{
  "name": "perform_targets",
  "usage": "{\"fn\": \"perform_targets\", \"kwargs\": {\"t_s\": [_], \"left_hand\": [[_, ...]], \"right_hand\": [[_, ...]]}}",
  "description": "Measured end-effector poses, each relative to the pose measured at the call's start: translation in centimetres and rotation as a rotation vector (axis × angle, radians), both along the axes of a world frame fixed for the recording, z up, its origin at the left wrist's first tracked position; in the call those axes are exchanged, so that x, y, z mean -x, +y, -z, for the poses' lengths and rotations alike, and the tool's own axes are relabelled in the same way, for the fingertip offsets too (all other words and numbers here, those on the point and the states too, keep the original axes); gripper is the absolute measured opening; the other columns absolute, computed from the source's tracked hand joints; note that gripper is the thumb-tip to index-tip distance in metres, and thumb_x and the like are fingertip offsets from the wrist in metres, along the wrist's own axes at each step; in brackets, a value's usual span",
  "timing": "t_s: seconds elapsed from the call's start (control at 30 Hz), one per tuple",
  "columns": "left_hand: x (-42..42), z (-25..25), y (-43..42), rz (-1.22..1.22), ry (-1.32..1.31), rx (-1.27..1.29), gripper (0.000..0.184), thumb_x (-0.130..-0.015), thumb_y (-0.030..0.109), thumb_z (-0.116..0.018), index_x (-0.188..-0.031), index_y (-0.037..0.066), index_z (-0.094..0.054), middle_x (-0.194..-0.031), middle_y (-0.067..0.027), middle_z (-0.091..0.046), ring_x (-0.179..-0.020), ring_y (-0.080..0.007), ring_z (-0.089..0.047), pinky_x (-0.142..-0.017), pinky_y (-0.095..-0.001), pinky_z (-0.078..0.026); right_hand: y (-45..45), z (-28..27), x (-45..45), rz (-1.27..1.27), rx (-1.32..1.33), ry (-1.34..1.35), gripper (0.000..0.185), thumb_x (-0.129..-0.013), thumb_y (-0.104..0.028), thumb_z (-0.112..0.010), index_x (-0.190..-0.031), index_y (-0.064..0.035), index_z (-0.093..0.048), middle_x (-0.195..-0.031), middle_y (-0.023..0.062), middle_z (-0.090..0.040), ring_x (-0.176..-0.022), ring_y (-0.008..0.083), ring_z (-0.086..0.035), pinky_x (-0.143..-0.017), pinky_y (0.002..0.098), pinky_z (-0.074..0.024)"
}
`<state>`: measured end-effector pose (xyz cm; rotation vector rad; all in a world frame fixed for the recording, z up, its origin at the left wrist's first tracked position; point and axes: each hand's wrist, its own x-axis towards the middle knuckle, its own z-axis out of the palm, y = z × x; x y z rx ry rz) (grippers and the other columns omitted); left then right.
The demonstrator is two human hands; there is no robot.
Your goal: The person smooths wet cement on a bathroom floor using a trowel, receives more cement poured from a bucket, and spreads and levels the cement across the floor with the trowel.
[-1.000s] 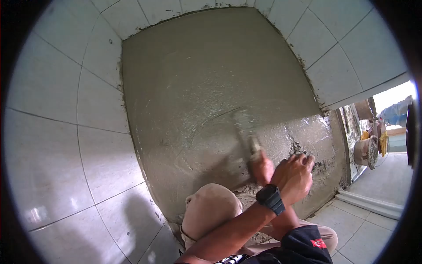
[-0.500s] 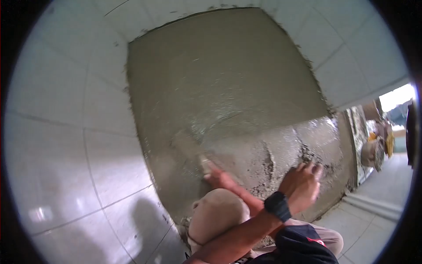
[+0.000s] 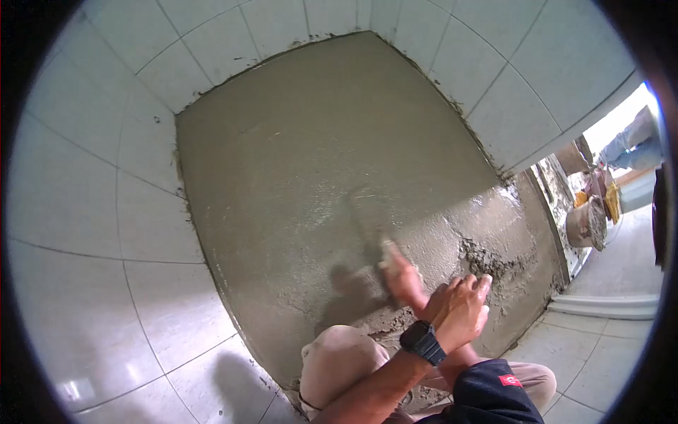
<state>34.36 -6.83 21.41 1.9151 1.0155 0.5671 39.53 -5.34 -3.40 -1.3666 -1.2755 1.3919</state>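
My right hand (image 3: 405, 280) is closed on the pale handle of a trowel (image 3: 385, 253), low over wet grey mortar (image 3: 282, 169). The trowel's blade is smeared by motion. My left hand (image 3: 459, 309), with a black watch (image 3: 421, 342) on its wrist, crosses above my right forearm. Its fingers are loosely bent and slightly apart, with mortar on the tips. Nothing shows in it, though the palm is hidden. Just beyond its fingers lies a rough, crumbly patch of mortar (image 3: 487, 260). The far mortar is smooth; the nearer part is wet and uneven.
White wall tiles (image 3: 219, 42) border the mortar at the back and sides. At right, past a raised threshold (image 3: 554, 201), stands a mortar-stained bucket (image 3: 586, 222). White floor tiles (image 3: 212, 353) lie at lower left. My bent knee (image 3: 342, 360) is close below my hands.
My right hand and the trowel have moved right across the mortar. My left hand has drawn back slightly from the crumbly patch. The view has shifted too.
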Motion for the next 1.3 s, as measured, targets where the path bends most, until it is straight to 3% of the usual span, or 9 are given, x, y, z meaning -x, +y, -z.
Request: {"fn": "perform_targets", "kwargs": {"t_s": [0.07,0.23,0.47,0.57,0.77,0.83,1.1,1.13,1.3], "left_hand": [[-0.5,0.2,-0.4,-0.013,0.000,-0.011,0.051,-0.083,0.021,-0.064,-0.128,0.000,-0.052,-0.107,-0.0182,-0.062,-0.099,-0.0338,-0.061,-0.086,-0.0431,-0.050],[-1.4,2.0,-1.6,-0.135,-0.089,-0.158,0.051,-0.081,0.018,-0.063,-0.127,-0.003,-0.053,-0.109,-0.0220,-0.060,-0.100,-0.0357,-0.060,-0.086,-0.0440,-0.050],[-2.5,3.0,-1.3,-0.047,-0.110,0.040,0.056,-0.078,0.013,-0.062,-0.129,-0.006,-0.049,-0.111,-0.0236,-0.057,-0.105,-0.0381,-0.056,-0.094,-0.0467,-0.045],[-2.1,2.6,-1.2,-0.079,-0.089,-0.003,0.056,-0.080,0.013,-0.063,-0.132,-0.005,-0.048,-0.111,-0.0232,-0.057,-0.104,-0.0377,-0.056,-0.093,-0.0462,-0.045],[0.5,0.3,0.2,0.004,0.013,0.099,0.055,-0.084,0.018,-0.063,-0.132,-0.004,-0.048,-0.111,-0.0197,-0.059,-0.103,-0.0346,-0.059,-0.089,-0.0421,-0.049],[0.6,0.5,0.2,-0.047,-0.015,0.051,0.052,-0.084,0.018,-0.063,-0.130,-0.001,-0.051,-0.108,-0.0183,-0.061,-0.099,-0.0353,-0.060,-0.086,-0.0429,-0.050],[0.0,1.6,0.1,-0.066,0.000,-0.009,0.051,-0.081,0.019,-0.065,-0.126,-0.001,-0.053,-0.108,-0.0208,-0.061,-0.098,-0.0383,-0.059,-0.086,-0.0472,-0.048],[-0.2,1.8,0.0,-0.057,-0.007,-0.013,0.051,-0.081,0.019,-0.065,-0.126,-0.001,-0.053,-0.108,-0.0208,-0.061,-0.098,-0.0383,-0.059,-0.086,-0.0472,-0.048],[-0.2,2.3,-1.0,-0.085,-0.031,-0.104,0.052,-0.080,0.018,-0.066,-0.126,-0.001,-0.053,-0.107,-0.0211,-0.060,-0.096,-0.0387,-0.059,-0.085,-0.0465,-0.047]], "right_hand": [[1.5,-3.2,-4.2,0.027,-0.236,-0.546,0.052,-0.095,-0.023,-0.058,-0.142,-0.0042,-0.046,-0.140,0.0214,-0.052,-0.129,0.0324,-0.051,-0.107,0.0388,-0.0403],[2.1,2.4,-11.6,0.533,-0.222,-0.746,0.047,-0.096,-0.032,-0.061,-0.132,-0.0023,-0.054,-0.116,0.0165,-0.066,-0.100,0.0261,-0.063,-0.090,0.0376,-0.0495],[0.3,-1.1,-5.2,-0.116,-0.028,-0.474,0.037,-0.099,-0.030,-0.056,-0.123,-0.0018,-0.057,-0.099,0.0099,-0.067,-0.086,0.0162,-0.060,-0.078,0.0330,-0.0523],[-1.7,-5.4,4.2,-0.420,0.108,-0.340,0.052,-0.099,-0.036,-0.052,-0.142,-0.0070,-0.044,-0.137,0.0211,-0.054,-0.127,0.0310,-0.053,-0.102,0.0393,-0.0440],[-7.3,1.4,13.8,-0.691,0.125,-0.224,0.061,-0.095,-0.048,-0.055,-0.146,-0.0165,-0.041,-0.109,0.0195,-0.068,-0.098,0.0333,-0.067,-0.084,0.0431,-0.0525],[-6.5,-1.0,13.6,-0.920,0.140,-0.392,0.065,-0.093,-0.027,-0.059,-0.151,-0.0180,-0.032,-0.113,0.0237,-0.065,-0.094,0.0375,-0.066,-0.082,0.0483,-0.0514],[-3.5,-3.0,2.7,-0.057,-0.348,-0.583,0.055,-0.091,-0.038,-0.064,-0.138,-0.0133,-0.053,-0.091,0.0210,-0.070,-0.073,0.0344,-0.068,-0.068,0.0439,-0.0530],[-3.0,-4.7,0.5,-0.131,0.189,-0.747,0.059,-0.088,-0.038,-0.068,-0.140,-0.0143,-0.052,-0.099,0.0192,-0.071,-0.081,0.0349,-0.070,-0.072,0.0419,-0.0542],[-0.7,-2.9,-7.9,0.121,-0.054,-0.601,0.063,-0.090,-0.043,-0.065,-0.140,-0.0095,-0.050,-0.117,0.0255,-0.065,-0.110,0.0334,-0.064,-0.093,0.0400,-0.0495]]}}
